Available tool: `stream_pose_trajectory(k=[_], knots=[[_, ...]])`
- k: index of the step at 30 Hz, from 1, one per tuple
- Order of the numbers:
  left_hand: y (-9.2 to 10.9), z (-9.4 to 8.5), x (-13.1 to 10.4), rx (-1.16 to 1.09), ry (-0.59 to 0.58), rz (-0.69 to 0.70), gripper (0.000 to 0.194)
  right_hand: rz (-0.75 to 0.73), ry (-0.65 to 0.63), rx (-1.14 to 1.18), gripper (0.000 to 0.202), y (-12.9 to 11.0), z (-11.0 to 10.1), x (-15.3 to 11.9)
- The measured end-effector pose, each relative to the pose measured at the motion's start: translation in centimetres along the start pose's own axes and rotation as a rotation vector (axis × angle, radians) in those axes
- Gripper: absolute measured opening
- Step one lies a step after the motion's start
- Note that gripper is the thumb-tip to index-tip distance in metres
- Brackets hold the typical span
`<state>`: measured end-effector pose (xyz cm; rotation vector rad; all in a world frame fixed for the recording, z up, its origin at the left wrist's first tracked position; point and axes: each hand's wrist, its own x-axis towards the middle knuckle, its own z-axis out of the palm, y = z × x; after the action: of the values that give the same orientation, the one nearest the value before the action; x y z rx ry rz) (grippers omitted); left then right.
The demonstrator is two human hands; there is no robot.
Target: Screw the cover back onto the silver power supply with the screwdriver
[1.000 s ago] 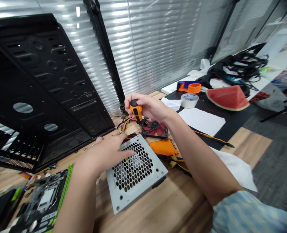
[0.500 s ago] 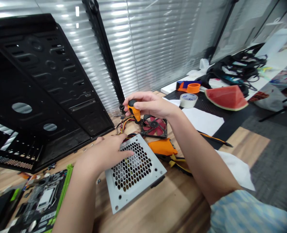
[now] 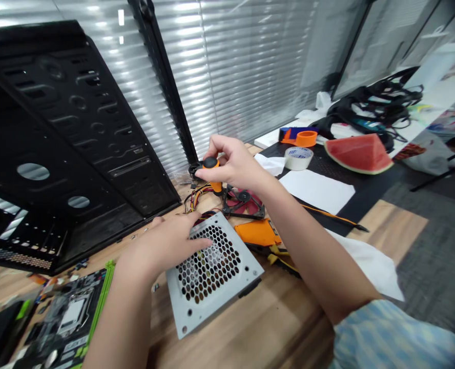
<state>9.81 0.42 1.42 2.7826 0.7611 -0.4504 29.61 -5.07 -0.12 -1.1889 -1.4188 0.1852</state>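
Note:
A grey metal power supply with a honeycomb grille faces up on the wooden table. My left hand grips its far left side, the thumb lying across the grille and the fingers over the edge. Above the unit's far corner, my right hand is closed on the orange and black handle of a screwdriver. The handle stands nearly upright. Its shaft and tip cannot be made out. Just behind are coloured cables and a fan with red blades, partly covered by my right hand and forearm.
An open black computer case rises at the left, with a motherboard in front. An orange pouch-like item and yellow-black pliers lie under my right forearm. Further right are tape, paper and a watermelon-slice shape.
My right fingers have shifted round the screwdriver handle, with the knuckles raised and the thumb swung to the left. The screwdriver stands slightly straighter. My left hand and the power supply have stayed put.

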Motion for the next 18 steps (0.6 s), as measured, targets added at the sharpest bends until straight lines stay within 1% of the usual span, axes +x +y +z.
stream_pose_trajectory(k=[3, 5, 8, 10, 11, 14, 16, 18], knots=[[0.1, -0.1, -0.1, -0.003, 0.021, 0.018, 0.048, -0.006, 0.035, -0.13, 0.031, -0.4, 0.6, -0.2], [0.1, -0.1, -0.1, -0.009, 0.08, 0.046, 0.049, -0.027, 0.04, -0.186, 0.028, -0.5, 0.8, -0.2], [0.2, -0.1, 0.4, -0.084, 0.254, 0.111, 0.05, -0.083, -0.004, -0.22, 0.022, -0.6, 0.6, -0.1], [0.5, -0.2, 1.0, -0.187, 0.394, 0.149, 0.049, -0.14, -0.065, -0.231, 0.019, -0.6, 0.4, 0.0], [0.6, -0.3, 1.3, -0.246, 0.446, 0.163, 0.048, -0.163, -0.093, -0.232, 0.018, -0.7, 0.3, 0.1], [1.2, -0.6, 2.7, -0.406, 0.52, 0.187, 0.042, -0.176, -0.152, -0.214, 0.021, -1.1, -0.1, 0.0], [1.5, -0.9, 3.6, -0.471, 0.579, 0.191, 0.04, -0.143, -0.182, -0.174, 0.025, -1.4, -0.5, -0.1], [1.7, -1.2, 4.5, -0.505, 0.664, 0.184, 0.037, -0.108, -0.219, -0.114, 0.029, -1.7, -0.8, -0.3]])
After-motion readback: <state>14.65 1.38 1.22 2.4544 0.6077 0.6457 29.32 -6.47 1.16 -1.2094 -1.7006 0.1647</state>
